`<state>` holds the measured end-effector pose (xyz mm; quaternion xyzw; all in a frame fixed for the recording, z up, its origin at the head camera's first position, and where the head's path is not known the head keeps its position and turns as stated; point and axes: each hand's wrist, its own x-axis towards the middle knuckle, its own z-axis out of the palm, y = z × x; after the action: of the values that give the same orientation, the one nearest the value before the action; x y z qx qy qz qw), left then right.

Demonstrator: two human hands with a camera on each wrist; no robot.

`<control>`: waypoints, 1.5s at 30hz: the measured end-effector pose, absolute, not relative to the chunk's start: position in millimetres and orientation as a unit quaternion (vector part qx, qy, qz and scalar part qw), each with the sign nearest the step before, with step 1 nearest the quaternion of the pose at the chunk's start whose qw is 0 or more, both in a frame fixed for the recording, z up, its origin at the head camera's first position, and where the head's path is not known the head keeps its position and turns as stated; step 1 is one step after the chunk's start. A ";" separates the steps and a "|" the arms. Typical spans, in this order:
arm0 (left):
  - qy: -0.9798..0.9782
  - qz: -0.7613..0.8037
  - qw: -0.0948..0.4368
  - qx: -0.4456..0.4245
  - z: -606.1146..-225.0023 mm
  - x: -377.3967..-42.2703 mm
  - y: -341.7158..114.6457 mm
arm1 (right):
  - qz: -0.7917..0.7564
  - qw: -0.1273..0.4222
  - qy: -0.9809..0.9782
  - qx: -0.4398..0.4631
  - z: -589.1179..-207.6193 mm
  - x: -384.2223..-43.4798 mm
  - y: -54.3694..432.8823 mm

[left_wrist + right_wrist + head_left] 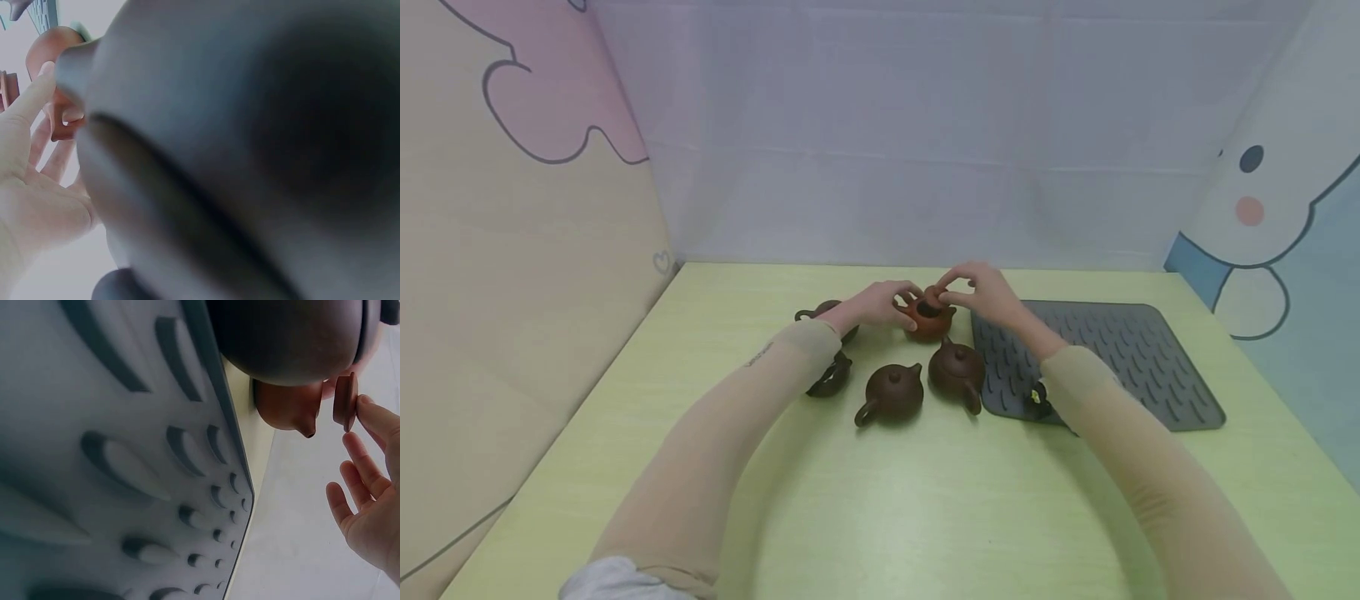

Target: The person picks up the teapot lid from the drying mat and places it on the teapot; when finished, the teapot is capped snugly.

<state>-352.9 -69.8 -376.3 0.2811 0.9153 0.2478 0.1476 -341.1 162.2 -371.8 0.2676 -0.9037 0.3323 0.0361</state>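
Note:
A reddish-brown teapot [928, 327] stands uncovered at the back middle of the table, its dark opening showing. My left hand [880, 305] holds it from the handle side, thumb in front and fingers behind. In the left wrist view, a large dark teapot [206, 81] hides part of that grip. My right hand [987, 292] pinches the reddish lid [345, 403] between thumb and fingers, tilted on edge above the opening. The right wrist view shows the lid apart from the teapot's body [287, 407], with the other fingers loosely spread.
Nearer on the table stand two dark brown teapots [895, 393] [957, 372] with lids on. Two more dark pots [831, 379] [829, 307] are partly covered by the left arm. A grey ridged mat [1105, 333] lies to the right, under the right forearm.

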 end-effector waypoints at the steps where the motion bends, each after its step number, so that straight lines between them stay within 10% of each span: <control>1: 0.915 0.248 0.147 0.281 -376.9 -353.1 -69.8 | 0.330 0.037 -0.904 0.269 -372.8 -341.7 161.6; 45: 0.915 0.257 0.138 0.277 -382.9 -352.1 -70.1 | 0.315 0.004 -0.913 0.261 -383.2 -340.9 147.6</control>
<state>-352.1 -70.1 -382.9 0.2772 0.9154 0.2570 0.1381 -340.9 147.6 -383.2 0.2611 -0.9126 0.3147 0.0042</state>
